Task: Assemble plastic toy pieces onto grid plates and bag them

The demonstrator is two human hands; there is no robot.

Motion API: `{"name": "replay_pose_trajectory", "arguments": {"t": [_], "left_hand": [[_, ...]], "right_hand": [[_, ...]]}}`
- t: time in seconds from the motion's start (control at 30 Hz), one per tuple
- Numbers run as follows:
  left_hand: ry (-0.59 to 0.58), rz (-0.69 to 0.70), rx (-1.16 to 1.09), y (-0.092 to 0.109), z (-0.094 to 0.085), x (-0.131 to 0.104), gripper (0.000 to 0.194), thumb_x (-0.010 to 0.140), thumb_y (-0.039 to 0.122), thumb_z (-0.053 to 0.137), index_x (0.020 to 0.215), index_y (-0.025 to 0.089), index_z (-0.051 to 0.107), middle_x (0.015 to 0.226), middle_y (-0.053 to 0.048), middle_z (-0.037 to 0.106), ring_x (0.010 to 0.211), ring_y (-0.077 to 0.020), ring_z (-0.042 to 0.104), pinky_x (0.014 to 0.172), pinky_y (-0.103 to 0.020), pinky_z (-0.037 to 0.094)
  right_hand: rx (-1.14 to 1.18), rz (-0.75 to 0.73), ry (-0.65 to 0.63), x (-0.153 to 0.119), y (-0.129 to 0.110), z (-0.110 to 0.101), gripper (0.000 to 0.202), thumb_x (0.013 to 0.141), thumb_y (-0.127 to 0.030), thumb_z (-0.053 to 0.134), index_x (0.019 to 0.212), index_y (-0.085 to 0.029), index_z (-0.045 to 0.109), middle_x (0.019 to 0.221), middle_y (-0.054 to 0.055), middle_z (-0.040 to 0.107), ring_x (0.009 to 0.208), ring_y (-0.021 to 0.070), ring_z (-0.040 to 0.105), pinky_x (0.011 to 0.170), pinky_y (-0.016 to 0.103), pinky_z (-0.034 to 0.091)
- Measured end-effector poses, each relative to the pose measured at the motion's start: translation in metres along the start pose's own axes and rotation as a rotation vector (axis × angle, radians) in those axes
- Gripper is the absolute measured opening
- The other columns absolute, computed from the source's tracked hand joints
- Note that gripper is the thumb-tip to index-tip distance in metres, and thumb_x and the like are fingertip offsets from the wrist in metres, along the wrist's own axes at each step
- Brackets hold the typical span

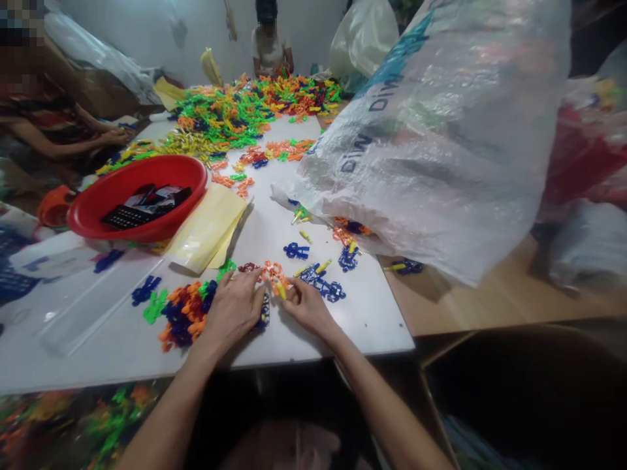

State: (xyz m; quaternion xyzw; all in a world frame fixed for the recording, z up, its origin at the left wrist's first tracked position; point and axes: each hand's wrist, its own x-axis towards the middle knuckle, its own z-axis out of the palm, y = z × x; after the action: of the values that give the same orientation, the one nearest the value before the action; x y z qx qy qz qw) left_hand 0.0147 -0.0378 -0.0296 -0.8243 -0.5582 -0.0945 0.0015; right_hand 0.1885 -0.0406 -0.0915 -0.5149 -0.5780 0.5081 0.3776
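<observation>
An orange plastic figure [272,269] is between my two hands, just above the white table. My left hand [236,301] has its fingertips closed at the figure's left side. At the lower right of the figure, a small yellow plastic piece [281,291] sits in the closed fingertips of my right hand [307,305]. Under my left thumb a dark blue figure [265,312] lies partly hidden. A heap of orange, blue and green figures [189,310] is beside my left wrist. Blue figures with yellow pieces [322,282] lie to the right of my right hand.
A red basin [142,225] with black parts stands at left, beside a folded yellow sheet [208,225]. A large white woven sack [431,143] leans over the table's right side. Colourful figures [220,114] pile up at the back. Two other people sit around the table.
</observation>
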Motion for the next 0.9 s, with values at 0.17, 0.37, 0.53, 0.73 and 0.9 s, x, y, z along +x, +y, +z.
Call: {"name": "replay_pose_trajectory", "arguments": {"t": [0.17,0.37,0.53,0.73,0.9], "left_hand": [[0.006,0.003,-0.018,0.001,0.000,-0.001,0.039,0.093,0.031,0.037,0.124,0.014,0.053,0.115,-0.013,0.066,0.110,-0.0246,0.059,0.108,-0.047,0.030],[-0.010,-0.018,-0.028,0.005,-0.005,-0.001,0.043,0.093,0.039,0.039,0.124,0.013,0.054,0.115,-0.014,0.066,0.110,-0.0254,0.058,0.108,-0.048,0.029],[-0.042,0.023,-0.036,0.005,-0.006,-0.002,0.063,0.087,0.058,0.044,0.128,0.011,0.051,0.121,-0.017,0.062,0.113,-0.0285,0.056,0.109,-0.049,0.028],[-0.043,0.054,-0.059,0.008,-0.002,-0.005,0.070,0.084,0.061,0.047,0.129,0.008,0.049,0.124,-0.017,0.061,0.117,-0.0287,0.055,0.111,-0.048,0.026],[-0.045,0.040,-0.054,0.012,0.001,-0.006,0.071,0.082,0.062,0.048,0.127,0.007,0.051,0.124,-0.019,0.061,0.116,-0.0299,0.055,0.112,-0.049,0.025]], "right_hand": [[0.196,0.105,-0.017,-0.003,-0.002,0.008,0.008,0.066,-0.023,0.058,0.068,-0.018,0.053,0.057,-0.006,0.047,0.052,0.0089,0.041,0.050,0.021,0.034],[0.046,0.028,0.026,0.000,0.020,0.046,0.013,0.074,-0.027,0.052,0.064,-0.020,0.047,0.059,-0.003,0.051,0.057,0.0124,0.046,0.054,0.023,0.037],[-0.198,-0.231,-0.064,0.009,0.031,0.046,0.007,0.077,-0.019,0.046,0.080,-0.019,0.052,0.076,0.001,0.059,0.067,0.0145,0.052,0.064,0.025,0.042],[-0.279,-0.230,-0.138,0.002,0.033,0.033,0.011,0.082,-0.024,0.045,0.073,-0.020,0.052,0.074,0.001,0.059,0.067,0.0154,0.053,0.062,0.024,0.041],[-0.459,-0.162,-0.116,-0.010,0.031,0.037,0.009,0.081,-0.021,0.046,0.081,-0.021,0.055,0.079,0.003,0.061,0.070,0.0168,0.055,0.064,0.025,0.042]]}}
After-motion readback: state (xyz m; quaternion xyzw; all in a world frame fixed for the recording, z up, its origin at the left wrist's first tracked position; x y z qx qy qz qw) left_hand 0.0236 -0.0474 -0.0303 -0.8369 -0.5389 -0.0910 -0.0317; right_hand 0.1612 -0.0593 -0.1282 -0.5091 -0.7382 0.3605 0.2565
